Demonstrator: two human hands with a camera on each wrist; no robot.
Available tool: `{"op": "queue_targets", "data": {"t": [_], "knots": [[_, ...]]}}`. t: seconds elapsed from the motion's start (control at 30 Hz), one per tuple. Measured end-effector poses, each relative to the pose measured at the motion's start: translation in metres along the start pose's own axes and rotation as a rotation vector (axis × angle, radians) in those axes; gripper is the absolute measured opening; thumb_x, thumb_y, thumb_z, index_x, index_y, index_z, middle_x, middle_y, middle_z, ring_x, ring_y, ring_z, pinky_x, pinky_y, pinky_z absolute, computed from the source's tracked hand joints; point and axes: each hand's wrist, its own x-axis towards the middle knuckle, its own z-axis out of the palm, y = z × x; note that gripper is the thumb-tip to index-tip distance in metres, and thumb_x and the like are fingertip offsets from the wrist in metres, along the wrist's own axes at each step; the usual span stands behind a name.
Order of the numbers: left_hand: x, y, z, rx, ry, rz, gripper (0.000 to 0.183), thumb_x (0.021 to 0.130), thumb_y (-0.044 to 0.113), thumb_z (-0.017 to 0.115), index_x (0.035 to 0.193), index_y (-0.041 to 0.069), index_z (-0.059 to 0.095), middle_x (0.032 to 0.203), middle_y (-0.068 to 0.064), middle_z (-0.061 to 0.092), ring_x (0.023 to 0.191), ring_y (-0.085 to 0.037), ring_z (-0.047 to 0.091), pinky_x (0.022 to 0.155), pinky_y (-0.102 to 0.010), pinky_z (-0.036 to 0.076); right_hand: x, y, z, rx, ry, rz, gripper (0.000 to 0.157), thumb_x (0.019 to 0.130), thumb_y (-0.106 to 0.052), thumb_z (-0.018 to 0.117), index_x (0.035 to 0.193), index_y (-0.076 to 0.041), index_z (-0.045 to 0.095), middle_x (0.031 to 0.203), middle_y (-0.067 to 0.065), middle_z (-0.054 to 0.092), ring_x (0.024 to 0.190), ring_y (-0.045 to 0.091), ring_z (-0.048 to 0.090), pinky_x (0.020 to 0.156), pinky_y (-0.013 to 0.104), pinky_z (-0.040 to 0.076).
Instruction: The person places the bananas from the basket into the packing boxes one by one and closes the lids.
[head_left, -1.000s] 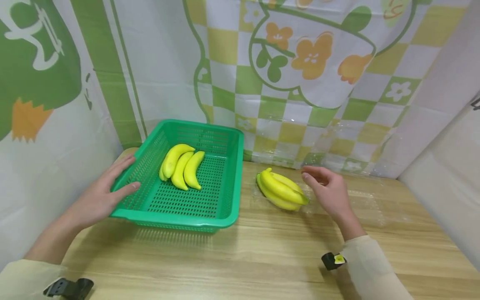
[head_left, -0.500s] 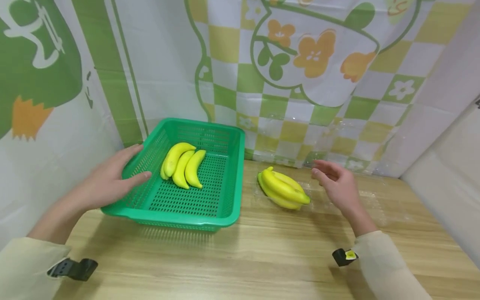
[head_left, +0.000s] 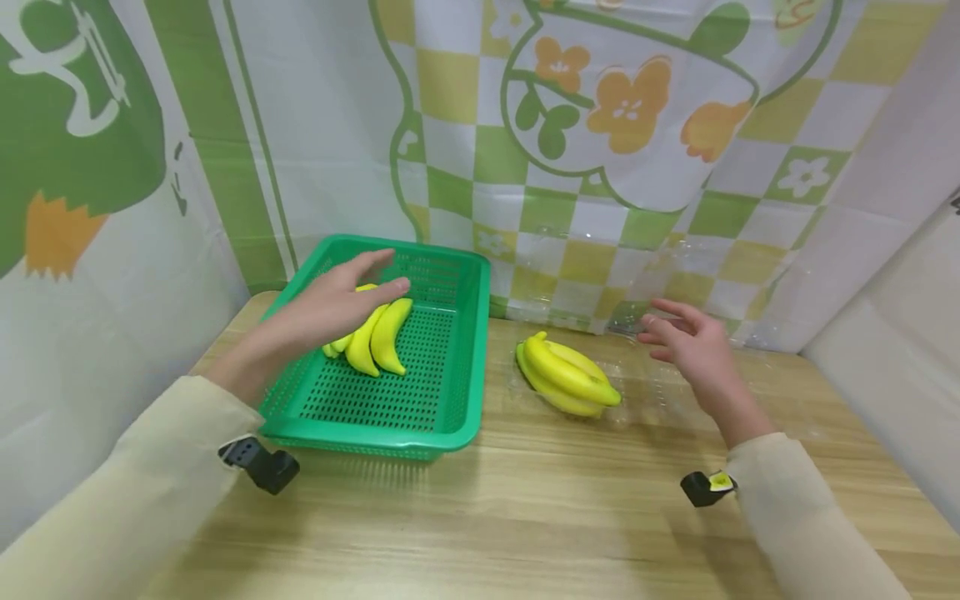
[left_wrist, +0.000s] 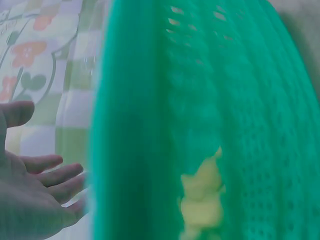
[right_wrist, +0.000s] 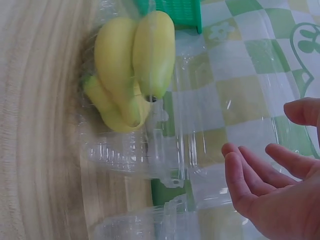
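Observation:
My left hand hovers over the left part of a green perforated basket, its fingers extended and holding nothing. Partly behind the hand, yellow bananas lie in the basket. In the left wrist view, the hand shows beside the blurred basket wall. My right hand, fingers spread and loosely bent, is held in the air right of more bananas. These sit in a clear plastic clamshell box, its raised lid standing against the curtain. Nothing is in the right hand.
A second clear plastic box lies right of the banana box. The wood-grain table runs along the front. A patterned green, yellow and white curtain hangs right behind, with white cloth sides left and right.
My left hand has left the basket's left rim and moved right, over the basket. My right hand has drifted slightly right and away from the bananas, its fingers spreading. The bananas look unmoved.

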Motion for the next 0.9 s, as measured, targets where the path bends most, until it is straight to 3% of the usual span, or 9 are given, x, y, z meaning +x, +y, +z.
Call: {"op": "queue_targets", "data": {"t": [0.2, 0.43, 0.6, 0.9], "knots": [[0.031, 0.026, 0.022, -0.229, -0.057, -0.024, 0.076, 0.111, 0.058, 0.040, 0.173, 0.022, 0.013, 0.180, -0.005, 0.017, 0.166, -0.034, 0.017, 0.133, -0.060, 0.019, 0.009, -0.001, -0.005, 0.077, -0.045, 0.070, 0.074, 0.110, -0.042, 0.054, 0.168, -0.005, 0.027, 0.163, 0.030, 0.043, 0.101, -0.003, 0.073, 0.089, 0.017, 0.061], [0.061, 0.054, 0.048, -0.461, -0.056, -0.047, 0.067, 0.113, 0.052, 0.039, 0.170, 0.019, 0.026, 0.177, -0.004, 0.026, 0.162, -0.028, 0.033, 0.130, -0.050, 0.032, 0.019, -0.009, -0.010, 0.164, -0.086, 0.118, 0.082, 0.111, -0.047, 0.048, 0.170, -0.003, 0.012, 0.167, 0.033, 0.035, 0.094, -0.006, 0.071, 0.087, 0.016, 0.060], [0.078, 0.070, 0.063, -0.596, -0.070, -0.063, 0.067, 0.113, 0.050, 0.039, 0.170, 0.017, 0.025, 0.177, -0.007, 0.027, 0.161, -0.031, 0.033, 0.130, -0.049, 0.033, 0.027, -0.016, -0.016, 0.219, -0.081, 0.145, 0.083, 0.111, -0.046, 0.047, 0.170, -0.001, 0.010, 0.168, 0.034, 0.031, 0.090, -0.006, 0.071, 0.086, 0.017, 0.061], [0.104, 0.092, 0.083, -0.801, -0.075, -0.066, 0.063, 0.112, 0.050, 0.044, 0.169, 0.027, 0.031, 0.181, -0.006, 0.012, 0.164, -0.036, 0.024, 0.133, -0.053, 0.025, 0.035, -0.026, -0.025, 0.217, -0.058, 0.195, 0.088, 0.109, -0.052, 0.051, 0.171, -0.006, 0.009, 0.170, 0.030, 0.029, 0.095, 0.001, 0.069, 0.087, 0.017, 0.061]]}}
